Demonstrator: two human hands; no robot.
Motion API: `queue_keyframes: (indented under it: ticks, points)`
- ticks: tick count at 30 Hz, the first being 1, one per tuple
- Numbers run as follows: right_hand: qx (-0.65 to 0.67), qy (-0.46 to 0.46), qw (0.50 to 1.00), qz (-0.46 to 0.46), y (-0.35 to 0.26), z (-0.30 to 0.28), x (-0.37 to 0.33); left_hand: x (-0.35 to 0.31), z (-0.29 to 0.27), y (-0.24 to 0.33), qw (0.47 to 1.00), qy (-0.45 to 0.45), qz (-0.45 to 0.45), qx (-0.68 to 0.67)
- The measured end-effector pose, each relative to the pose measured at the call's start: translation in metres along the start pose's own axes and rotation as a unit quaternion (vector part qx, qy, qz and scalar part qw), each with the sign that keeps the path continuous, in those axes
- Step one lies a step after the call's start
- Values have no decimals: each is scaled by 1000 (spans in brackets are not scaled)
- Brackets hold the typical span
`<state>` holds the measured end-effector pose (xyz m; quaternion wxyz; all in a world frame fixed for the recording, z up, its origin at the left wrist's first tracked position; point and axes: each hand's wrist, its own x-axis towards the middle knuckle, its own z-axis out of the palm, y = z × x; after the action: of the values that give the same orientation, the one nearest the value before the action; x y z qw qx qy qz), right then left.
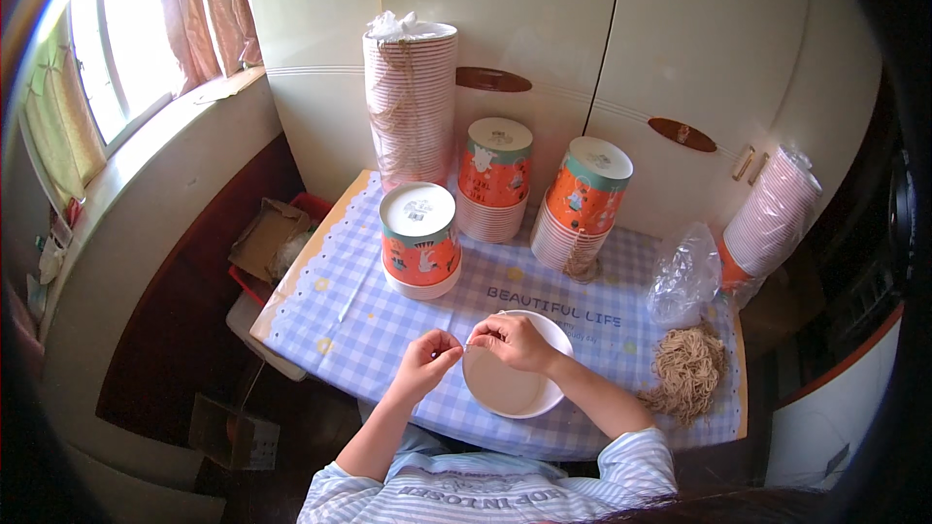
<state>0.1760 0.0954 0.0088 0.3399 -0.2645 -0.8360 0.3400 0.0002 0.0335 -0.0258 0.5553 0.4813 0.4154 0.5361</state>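
A white paper bucket [519,393] stands at the table's near edge in front of me, its open mouth facing up. At its left rim my left hand [430,363] is closed in a pinch, fingertips close to those of my right hand. My right hand [513,342] reaches over the bucket's mouth, its fingers also pinched together. Between the fingertips shows a thin, pale bit of what looks like twine; most of it is hidden by the fingers. A loose heap of beige twine [689,369] lies to the right of my right forearm.
Orange-and-green printed buckets stand upside down: one short stack [420,247] at left, two [495,180] [582,199] behind. A tall bucket stack [411,102] rises at the back, another, plastic-wrapped [772,213], at right beside a clear plastic bag [682,277]. White cabinet doors [505,0] back the checked tablecloth [340,325].
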Motion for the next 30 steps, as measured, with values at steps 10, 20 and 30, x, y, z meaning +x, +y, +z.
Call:
queue_keyframes:
  ticks: [10, 20, 30]
  points:
    - [6, -15, 1000, 24, -1, -2, 0, 2, 11, -4, 996, 53, 39, 65]
    - [13, -30, 998, 46, 3, 0, -2, 3, 13, -4, 990, 101, 76, 63]
    - [57, -64, 990, 114, 1, -1, -2, 4, 9, -9, 990, 115, 81, 22]
